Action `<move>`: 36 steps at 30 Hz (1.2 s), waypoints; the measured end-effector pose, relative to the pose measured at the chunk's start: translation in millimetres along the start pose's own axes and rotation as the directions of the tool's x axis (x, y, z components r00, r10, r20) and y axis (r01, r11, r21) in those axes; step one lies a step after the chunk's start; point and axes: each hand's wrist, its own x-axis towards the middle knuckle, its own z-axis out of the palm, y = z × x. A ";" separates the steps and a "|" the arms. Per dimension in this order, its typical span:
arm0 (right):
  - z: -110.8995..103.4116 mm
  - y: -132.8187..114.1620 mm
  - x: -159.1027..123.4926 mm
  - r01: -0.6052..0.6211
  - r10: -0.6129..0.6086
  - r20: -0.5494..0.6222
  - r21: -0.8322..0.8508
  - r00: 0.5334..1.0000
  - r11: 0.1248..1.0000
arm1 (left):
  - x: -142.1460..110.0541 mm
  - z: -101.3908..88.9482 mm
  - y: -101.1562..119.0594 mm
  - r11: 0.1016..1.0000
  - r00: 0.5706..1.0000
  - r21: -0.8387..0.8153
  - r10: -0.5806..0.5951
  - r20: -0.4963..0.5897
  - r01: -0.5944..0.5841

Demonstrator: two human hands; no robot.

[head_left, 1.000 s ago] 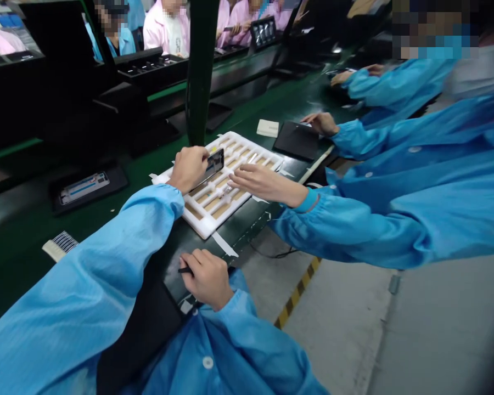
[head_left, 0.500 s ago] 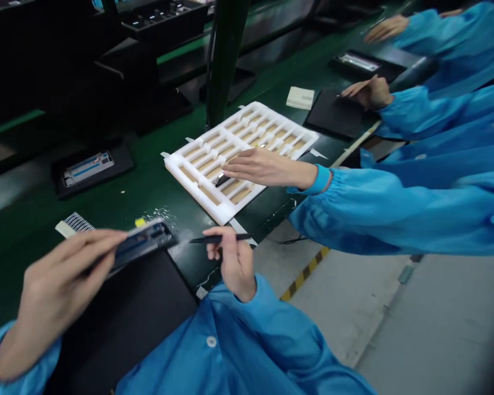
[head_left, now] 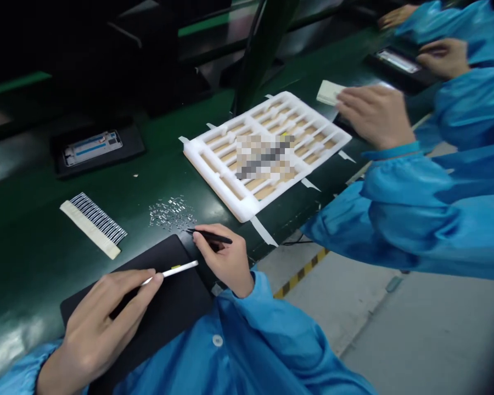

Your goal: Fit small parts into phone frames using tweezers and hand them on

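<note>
My left hand (head_left: 102, 321) is closed on a thin phone part (head_left: 170, 271), seen edge-on with a pale rim, held low over a black mat (head_left: 164, 312) at the bench's near edge. My right hand (head_left: 227, 258) pinches black tweezers (head_left: 209, 236), their tip pointing left at the mat's far corner. Just beyond the tip lies a small heap of shiny metal parts (head_left: 170, 213) on the green bench.
A white foam tray (head_left: 230, 192) with slots lies further right. A co-worker's hand (head_left: 374, 115) in a blue sleeve rests beyond it, beside a white pad (head_left: 327, 92). A barcode strip (head_left: 93, 224) and a phone frame in a black holder (head_left: 93, 147) lie left. A green post (head_left: 267, 49) stands behind.
My left hand carried the phone part from the tray back to the mat. My right hand raised the tweezers toward the metal parts. The co-worker's hand left the tray.
</note>
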 end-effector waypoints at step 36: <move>-39.7 -59.3 -4.6 0.045 -0.070 0.135 0.179 0.988 0.983 | 17.0 -6.2 -13.3 0.859 0.891 -0.280 -0.353 0.284 0.429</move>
